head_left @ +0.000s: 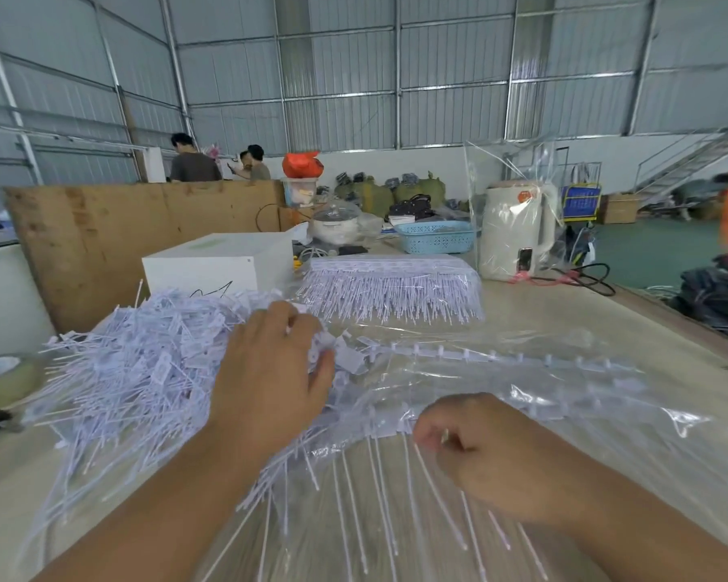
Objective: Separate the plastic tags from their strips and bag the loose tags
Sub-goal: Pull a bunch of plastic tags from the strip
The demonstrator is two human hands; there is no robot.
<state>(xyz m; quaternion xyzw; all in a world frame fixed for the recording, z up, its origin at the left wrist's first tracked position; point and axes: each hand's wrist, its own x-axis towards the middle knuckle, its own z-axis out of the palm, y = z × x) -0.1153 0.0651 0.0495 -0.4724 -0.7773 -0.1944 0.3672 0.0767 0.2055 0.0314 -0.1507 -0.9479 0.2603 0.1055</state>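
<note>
L hand (270, 371) lies on the loose tags (144, 363) heaped at table (564, 304) left, fingertips curled on tag heads at the heap's right edge. R hand (475, 451) pinches a strip (459, 354), fingers curled round its tag stems; it rests on the clear bag (606, 434). 1 bagged stack of strips (391, 287) sits behind, w/ white box (223, 262), basket (436, 237) & kettle (518, 228) beyond.

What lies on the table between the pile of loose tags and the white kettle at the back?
In the head view, between the loose tags and the kettle lies a stack of unseparated tag strips, wrapped in clear plastic.
</note>
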